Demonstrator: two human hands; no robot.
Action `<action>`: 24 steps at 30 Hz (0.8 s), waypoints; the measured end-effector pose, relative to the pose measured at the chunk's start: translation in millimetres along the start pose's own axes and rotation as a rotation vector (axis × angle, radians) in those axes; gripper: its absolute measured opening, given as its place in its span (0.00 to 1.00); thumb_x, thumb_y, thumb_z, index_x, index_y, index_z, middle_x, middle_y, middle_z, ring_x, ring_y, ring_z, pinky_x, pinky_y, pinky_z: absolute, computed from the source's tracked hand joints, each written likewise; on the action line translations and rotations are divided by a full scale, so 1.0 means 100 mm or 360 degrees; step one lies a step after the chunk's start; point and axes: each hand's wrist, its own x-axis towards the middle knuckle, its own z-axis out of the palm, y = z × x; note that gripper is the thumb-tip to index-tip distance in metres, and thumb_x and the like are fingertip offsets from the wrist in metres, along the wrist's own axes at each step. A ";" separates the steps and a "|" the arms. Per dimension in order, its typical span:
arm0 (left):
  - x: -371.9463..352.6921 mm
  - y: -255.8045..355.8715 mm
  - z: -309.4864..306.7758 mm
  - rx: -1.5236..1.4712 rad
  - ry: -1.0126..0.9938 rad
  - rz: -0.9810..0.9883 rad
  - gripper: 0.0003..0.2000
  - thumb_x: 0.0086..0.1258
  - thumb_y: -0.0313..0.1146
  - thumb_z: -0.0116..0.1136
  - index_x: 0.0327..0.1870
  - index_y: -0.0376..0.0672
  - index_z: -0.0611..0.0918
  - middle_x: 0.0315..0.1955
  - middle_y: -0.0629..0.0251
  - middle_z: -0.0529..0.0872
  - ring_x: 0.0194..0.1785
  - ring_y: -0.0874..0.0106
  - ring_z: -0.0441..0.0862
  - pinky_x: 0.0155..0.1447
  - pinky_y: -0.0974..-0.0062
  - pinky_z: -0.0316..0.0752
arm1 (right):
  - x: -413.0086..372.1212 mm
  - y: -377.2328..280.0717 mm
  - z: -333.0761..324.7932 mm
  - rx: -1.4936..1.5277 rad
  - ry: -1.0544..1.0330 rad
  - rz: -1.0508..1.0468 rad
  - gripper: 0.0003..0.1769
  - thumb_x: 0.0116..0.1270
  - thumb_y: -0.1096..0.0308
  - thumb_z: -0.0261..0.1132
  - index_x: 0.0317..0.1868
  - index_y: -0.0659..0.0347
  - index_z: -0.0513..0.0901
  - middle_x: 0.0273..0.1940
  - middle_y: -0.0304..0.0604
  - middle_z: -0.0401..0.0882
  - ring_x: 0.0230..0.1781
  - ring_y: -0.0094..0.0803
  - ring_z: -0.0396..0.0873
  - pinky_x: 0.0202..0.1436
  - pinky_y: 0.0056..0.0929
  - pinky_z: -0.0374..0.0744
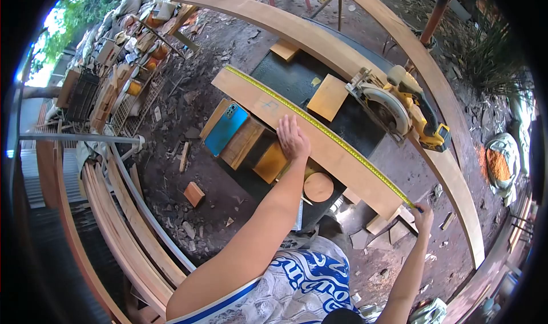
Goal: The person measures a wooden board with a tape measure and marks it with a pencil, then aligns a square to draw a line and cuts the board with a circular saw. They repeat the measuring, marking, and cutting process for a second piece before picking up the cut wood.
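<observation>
A long flat wooden board (337,158) lies slantwise across the work table, with faint pencil marks near its middle. Along its far edge stretches the yellow blade of a tape measure (319,127). My left hand (293,139) rests flat on the board, fingers stretched out, just below the blade. At the board's right end my right hand (423,219) is closed on the tape measure where the blade reaches it. A small dark piece shows at those fingers; what it is I cannot make out.
A yellow circular saw (399,107) stands on a long curved plank (274,24) beyond the board. Wood blocks (328,97), a blue phone (226,129) and a round wooden disc (318,187) lie around it. Long timbers (123,227) are stacked at left; wood scraps litter the ground.
</observation>
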 end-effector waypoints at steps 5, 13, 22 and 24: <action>0.02 0.06 -0.04 0.0026 -0.0037 -0.0007 0.21 0.83 0.37 0.52 0.74 0.50 0.80 0.78 0.56 0.75 0.83 0.52 0.66 0.87 0.47 0.55 | -0.04 -0.08 0.00 0.0019 0.0073 -0.0031 0.17 0.61 0.59 0.72 0.45 0.60 0.94 0.43 0.56 0.91 0.48 0.53 0.89 0.56 0.45 0.83; 0.01 0.07 -0.03 0.0044 -0.0030 0.0012 0.19 0.82 0.40 0.55 0.70 0.51 0.82 0.76 0.59 0.77 0.83 0.54 0.66 0.87 0.46 0.55 | -0.15 -0.35 -0.03 -0.0098 0.0172 0.0071 0.15 0.62 0.61 0.71 0.45 0.58 0.94 0.44 0.56 0.89 0.48 0.56 0.87 0.56 0.49 0.83; -0.01 0.05 -0.02 -0.0008 -0.0010 -0.0002 0.19 0.82 0.40 0.56 0.69 0.52 0.84 0.75 0.61 0.78 0.83 0.54 0.67 0.86 0.46 0.56 | -0.14 -0.36 0.07 -0.0175 0.0191 0.0092 0.16 0.63 0.62 0.69 0.49 0.55 0.94 0.48 0.55 0.89 0.53 0.56 0.86 0.60 0.48 0.82; 0.00 0.05 -0.02 0.0003 0.0012 0.0005 0.18 0.82 0.40 0.56 0.69 0.52 0.84 0.75 0.61 0.79 0.83 0.55 0.67 0.86 0.46 0.56 | -0.13 -0.36 0.07 -0.0170 0.0190 0.0072 0.16 0.64 0.61 0.70 0.49 0.55 0.95 0.48 0.55 0.89 0.53 0.56 0.86 0.60 0.48 0.82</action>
